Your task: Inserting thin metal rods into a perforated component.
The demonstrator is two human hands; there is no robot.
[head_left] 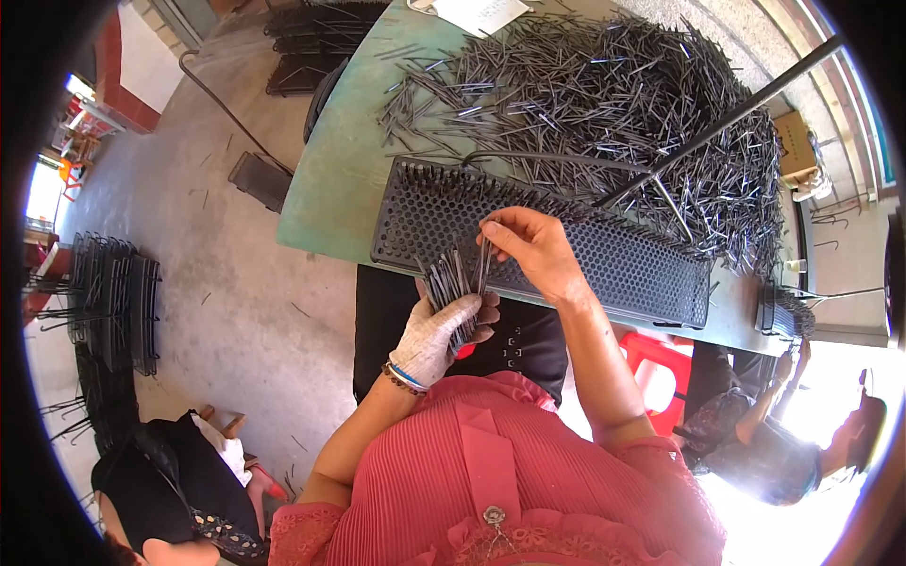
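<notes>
My left hand (pixel 432 332), in a pale work glove with bare fingertips, is closed around a bundle of thin dark rods (pixel 447 279) that point up and away from me. My right hand (pixel 540 253) is bare and pinches at least one thin rod (pixel 483 268) by its upper end, at the right side of the bundle. Just beyond both hands lies a long black perforated tray (pixel 604 257) on the table's near edge. Short dark rods (pixel 434 177) stand in holes along its far side, and a bent metal handle (pixel 557 158) rises from it.
A big heap of loose rods (pixel 604 94) covers much of the green table (pixel 326 203) behind the tray. Stacked black racks (pixel 113 292) stand at the left; another tray (pixel 260 181) is on the floor. People sit at lower left and right, beside a red stool (pixel 651 373).
</notes>
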